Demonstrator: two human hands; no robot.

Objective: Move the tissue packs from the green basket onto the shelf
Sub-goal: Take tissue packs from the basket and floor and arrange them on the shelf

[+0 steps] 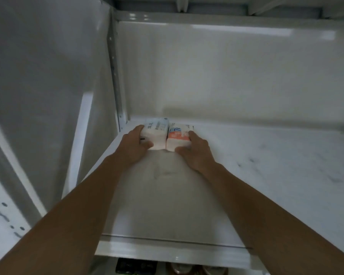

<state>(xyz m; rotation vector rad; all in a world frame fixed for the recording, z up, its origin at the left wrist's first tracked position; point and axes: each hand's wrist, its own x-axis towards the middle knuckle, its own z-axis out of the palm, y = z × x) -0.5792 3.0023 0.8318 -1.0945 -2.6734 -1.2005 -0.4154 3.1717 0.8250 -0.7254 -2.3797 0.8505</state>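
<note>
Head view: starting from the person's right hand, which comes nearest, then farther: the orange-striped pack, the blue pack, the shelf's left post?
1. Orange-striped pack, gripped by the right hand.
2. Blue pack, just left, held by the left hand.
3. Left post, farthest, at the shelf's back-left corner.

Two tissue packs on shelf, far left corner, side by side, touching. Left pack between left hand fingers; right pack between right hand fingers. Back wall just behind both packs.

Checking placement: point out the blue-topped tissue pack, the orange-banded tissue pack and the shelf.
blue-topped tissue pack (157, 129), head view, top face.
orange-banded tissue pack (178, 135), head view, orange band.
shelf (266, 165), head view, bare board.
</note>
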